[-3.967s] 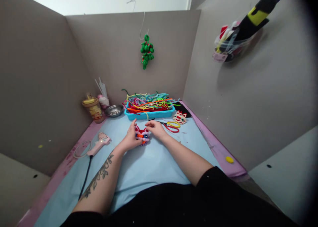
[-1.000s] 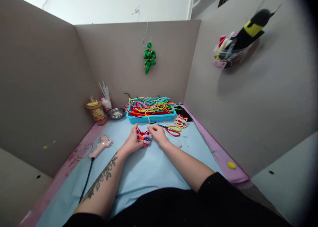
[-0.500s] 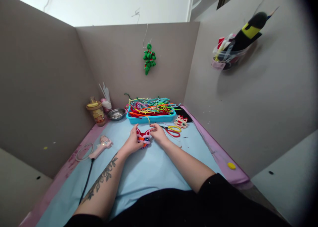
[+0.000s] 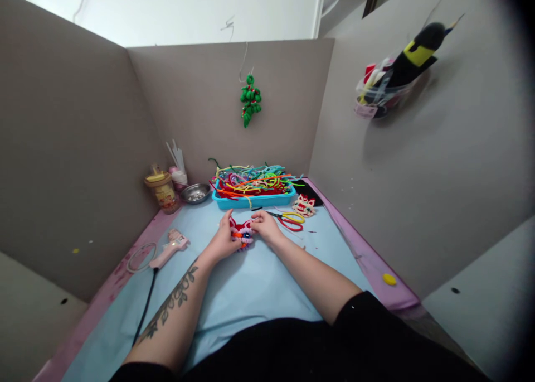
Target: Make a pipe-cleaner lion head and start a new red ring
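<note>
A person works over a fuzzy figure (image 4: 243, 236), pink and lilac with red ears, an orange middle and a dark-blue eye, on a blue cloth (image 4: 259, 293) before a blue tray (image 4: 267, 202). The left hand (image 4: 222, 238) grasps its side; the right hand's (image 4: 264, 226) fingertips bunch at one ear, their hold unclear.

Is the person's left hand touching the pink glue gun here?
Apart. The head view shows a stretch of blue cloth between the left hand and the pink glue gun; the hand is at the red-and-pink fuzzy piece instead.
</note>
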### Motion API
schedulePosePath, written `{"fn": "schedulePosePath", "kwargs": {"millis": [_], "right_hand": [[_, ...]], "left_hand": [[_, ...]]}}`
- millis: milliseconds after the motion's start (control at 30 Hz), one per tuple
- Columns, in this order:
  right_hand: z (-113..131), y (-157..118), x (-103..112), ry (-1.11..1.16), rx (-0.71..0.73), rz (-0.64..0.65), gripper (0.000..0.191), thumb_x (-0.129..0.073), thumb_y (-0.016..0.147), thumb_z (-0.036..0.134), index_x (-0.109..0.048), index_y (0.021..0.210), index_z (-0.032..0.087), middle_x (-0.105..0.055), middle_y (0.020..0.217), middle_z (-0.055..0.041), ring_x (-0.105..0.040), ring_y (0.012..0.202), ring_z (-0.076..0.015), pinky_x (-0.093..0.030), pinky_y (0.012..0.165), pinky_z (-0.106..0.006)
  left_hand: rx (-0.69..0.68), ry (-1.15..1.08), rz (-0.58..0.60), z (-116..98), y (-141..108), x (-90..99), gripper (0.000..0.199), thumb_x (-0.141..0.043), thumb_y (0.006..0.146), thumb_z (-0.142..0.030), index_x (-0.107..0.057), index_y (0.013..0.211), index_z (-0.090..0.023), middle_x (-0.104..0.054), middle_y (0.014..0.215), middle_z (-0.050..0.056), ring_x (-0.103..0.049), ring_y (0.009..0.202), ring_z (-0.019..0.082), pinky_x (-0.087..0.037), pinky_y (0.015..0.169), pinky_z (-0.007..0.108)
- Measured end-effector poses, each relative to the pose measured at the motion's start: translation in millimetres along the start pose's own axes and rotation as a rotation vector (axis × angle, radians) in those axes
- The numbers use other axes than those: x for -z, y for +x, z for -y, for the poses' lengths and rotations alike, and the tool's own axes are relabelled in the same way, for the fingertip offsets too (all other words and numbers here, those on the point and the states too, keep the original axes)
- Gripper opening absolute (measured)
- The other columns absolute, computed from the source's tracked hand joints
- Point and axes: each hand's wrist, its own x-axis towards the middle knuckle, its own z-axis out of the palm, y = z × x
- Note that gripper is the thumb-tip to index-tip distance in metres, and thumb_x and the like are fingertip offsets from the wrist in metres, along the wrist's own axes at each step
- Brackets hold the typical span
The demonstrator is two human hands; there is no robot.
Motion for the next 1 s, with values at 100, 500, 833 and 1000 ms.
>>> {"fn": "schedulePosePath", "kwargs": {"millis": [100, 500, 833, 1000], "right_hand": [[-2.2, -0.7, -1.8, -0.026, 0.024, -0.016, 0.024, -0.06, 0.057, 0.01, -0.051, 0.077, 0.019, -0.051, 0.051, 0.0086, -0.051, 0.044, -0.0101, -0.041, 0.048, -0.022], [-2.7, -0.8, 0.0, -0.273, 0.213, -0.019, 0.015, -0.06, 0.06, 0.015, -0.055, 0.074, 0.019, -0.053, 0.059, 0.0055, -0.051, 0.057, -0.0116, -0.042, 0.056, -0.023], [-2.6, 0.0, 0.5, -0.289, 0.242, -0.021, 0.016, -0.058, 0.06, 0.014, -0.056, 0.075, 0.019, -0.054, 0.062, 0.005, -0.053, 0.061, -0.0123, -0.044, 0.061, -0.024], [3.1, 1.3, 1.8, -0.067, 0.061, 0.022, 0.029, -0.057, 0.055, 0.011, -0.056, 0.083, 0.017, -0.055, 0.06, 0.0059, -0.052, 0.053, -0.0104, -0.043, 0.055, -0.024]], "left_hand": [[-0.003, 0.028, 0.013, -0.2, 0.2, 0.4, 0.092, -0.063, 0.055, -0.018, -0.026, 0.138, -0.023, -0.031, 0.145, 0.015, -0.032, 0.134, 0.03, -0.028, 0.107, 0.045], [0.028, 0.0, 0.024, -5.5, -0.8, 1.4, 0.089, -0.061, 0.053, -0.015, -0.027, 0.135, -0.02, -0.03, 0.145, 0.019, -0.032, 0.134, 0.033, -0.029, 0.105, 0.046], [0.037, -0.023, 0.024, -3.5, 0.4, 1.6, 0.089, -0.061, 0.053, -0.015, -0.028, 0.135, -0.019, -0.029, 0.145, 0.019, -0.03, 0.135, 0.032, -0.028, 0.106, 0.046], [0.051, -0.056, 0.074, -10.8, -0.8, 6.1, 0.092, -0.065, 0.053, -0.019, -0.025, 0.136, -0.015, -0.025, 0.146, 0.021, -0.03, 0.134, 0.032, -0.028, 0.107, 0.045]]}}
